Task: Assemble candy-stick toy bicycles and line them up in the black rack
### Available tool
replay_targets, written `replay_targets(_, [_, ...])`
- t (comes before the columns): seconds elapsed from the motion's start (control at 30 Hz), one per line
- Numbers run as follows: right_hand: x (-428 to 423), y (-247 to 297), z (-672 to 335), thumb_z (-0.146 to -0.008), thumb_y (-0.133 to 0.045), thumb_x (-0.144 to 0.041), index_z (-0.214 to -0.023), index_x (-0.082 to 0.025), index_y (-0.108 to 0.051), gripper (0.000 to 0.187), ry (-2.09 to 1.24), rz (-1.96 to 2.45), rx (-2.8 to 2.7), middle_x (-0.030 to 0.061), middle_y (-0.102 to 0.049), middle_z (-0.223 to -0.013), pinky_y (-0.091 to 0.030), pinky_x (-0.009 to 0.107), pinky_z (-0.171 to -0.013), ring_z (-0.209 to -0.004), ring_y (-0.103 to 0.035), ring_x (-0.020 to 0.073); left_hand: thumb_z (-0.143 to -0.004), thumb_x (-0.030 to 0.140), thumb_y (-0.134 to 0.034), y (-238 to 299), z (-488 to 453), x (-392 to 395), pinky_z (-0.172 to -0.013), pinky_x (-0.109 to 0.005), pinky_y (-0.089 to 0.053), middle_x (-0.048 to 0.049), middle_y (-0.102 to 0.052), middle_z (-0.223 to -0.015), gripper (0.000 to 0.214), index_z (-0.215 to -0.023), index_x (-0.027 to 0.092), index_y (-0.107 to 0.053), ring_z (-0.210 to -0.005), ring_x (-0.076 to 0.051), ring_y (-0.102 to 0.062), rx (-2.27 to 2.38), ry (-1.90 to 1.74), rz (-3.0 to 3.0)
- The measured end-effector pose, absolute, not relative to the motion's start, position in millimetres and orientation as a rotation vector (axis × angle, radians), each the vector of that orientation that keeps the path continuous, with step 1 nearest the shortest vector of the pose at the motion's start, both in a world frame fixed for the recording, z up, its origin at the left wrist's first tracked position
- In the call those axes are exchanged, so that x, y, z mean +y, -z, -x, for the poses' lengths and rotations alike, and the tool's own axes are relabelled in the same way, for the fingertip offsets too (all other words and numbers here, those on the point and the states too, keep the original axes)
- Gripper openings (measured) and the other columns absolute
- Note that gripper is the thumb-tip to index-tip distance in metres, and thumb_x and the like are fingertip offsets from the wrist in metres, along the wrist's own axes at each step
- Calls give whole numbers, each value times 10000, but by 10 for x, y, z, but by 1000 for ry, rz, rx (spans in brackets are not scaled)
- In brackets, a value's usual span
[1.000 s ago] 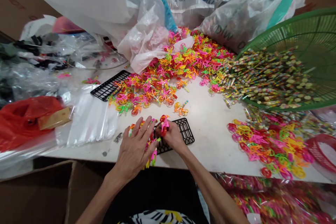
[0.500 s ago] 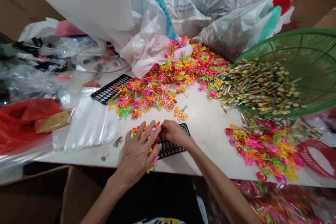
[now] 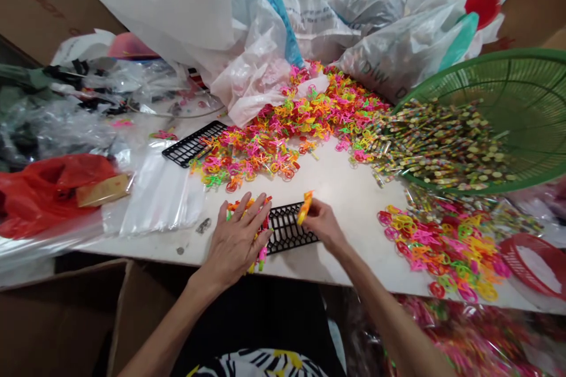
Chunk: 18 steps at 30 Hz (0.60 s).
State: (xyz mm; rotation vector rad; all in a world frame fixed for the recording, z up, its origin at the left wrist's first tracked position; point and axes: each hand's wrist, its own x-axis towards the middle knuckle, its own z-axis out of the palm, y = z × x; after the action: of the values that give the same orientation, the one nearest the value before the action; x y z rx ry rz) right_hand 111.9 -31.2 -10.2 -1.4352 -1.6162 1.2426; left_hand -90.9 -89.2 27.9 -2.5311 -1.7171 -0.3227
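"White plastic bags (image 3: 172, 6) crowd the space beyond the black rack (image 3: 287, 230), and a heap of bright plastic pieces (image 3: 327, 103) spills over the tabletop (image 3: 349, 194) between. What else surrounds it?"

"To the rack's far right, a green basket (image 3: 533, 106) full of patterned sticks (image 3: 446, 141); beyond its left end, a second rack (image 3: 188, 144)."

"And the person's hands?"

"Left hand (image 3: 239, 235) lies spread over coloured pieces (image 3: 262, 258) at the rack's left end; I can't tell whether it grips any. Right hand (image 3: 322, 221) pinches an orange-yellow piece (image 3: 305, 212) above the rack's right end."

"Which step is that?"

"Loading pieces into the rack, I'd judge, since its right part shows bare slots. The next move calls for bringing that piece leftward to a free slot near the covered ones and lining it up without knocking them."

"What differs from half a second ago?"

"Back then the right hand was up against the left one's fingertips. An orange piece lay loose just beyond the rack; that spot is bare now, so it's probably the one being held. Left hand hasn't left the row."
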Motion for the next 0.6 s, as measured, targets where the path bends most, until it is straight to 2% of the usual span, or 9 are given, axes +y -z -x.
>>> replay_targets(0.1, [-671, 201, -847, -624, -549, -233, -699, -182, -499, 104, -1471, 1274, -1362, -49, -497, -602, -368, 204, -492, -519, -438, 94, -904, 350, -326, -264, 917, -878, -1021, -520, -212, -32, -316, -1428, 477, -1368, 239, -317, -1323, -284, -251, -1700, 275, 2547])
replay_targets(0.23, [-906, 319, -672, -688, -525, -226, -741, -184, -542, 70, -1281, 1408, -1321, -18, -539, -659, -404, 223, -539, -572, -465, 113, -896, 351, -342, -258, 916, -874, -1025, -515, -212, -45, -336, -1421, 479, -1364, 249, -328, -1323, -284, -254, -1700, 285, 2546])
replay_targets(0.37, [-975, 402, -629, -671, -567, -196, -774, -198, -523, 112, -1250, 1369, -1340, -11, -551, -713, -436, 240, -578, -622, -501, 132, -896, 329, -340, -277, 904, -874, -1028, -510, -207, -40, -323, -1426, 471, -1359, 242, -339, -1324, -281, -250, -1713, 271, 2557])
replay_targets(0.47, [-976, 397, -615, -728, -537, -202, -734, -195, -516, 22, -1169, 1343, -1508, 0, -544, -723, -422, 252, -603, -645, -498, 140, -897, 331, -338, -286, 903, -876, -1032, -518, -194, -33, -316, -1430, 472, -1360, 242, -336, -1323, -284, -251, -1724, 287, 2556])
replay_targets(0.6, [-940, 344, -645, -791, -478, -191, -636, -191, -494, 156, -1022, 1332, -1749, 16, -525, -676, -390, 251, -600, -651, -488, 150, -896, 354, -348, -297, 906, -891, -1028, -522, -207, -20, -325, -1427, 472, -1358, 259, -336, -1318, -287, -261, -1757, 317, 2562])
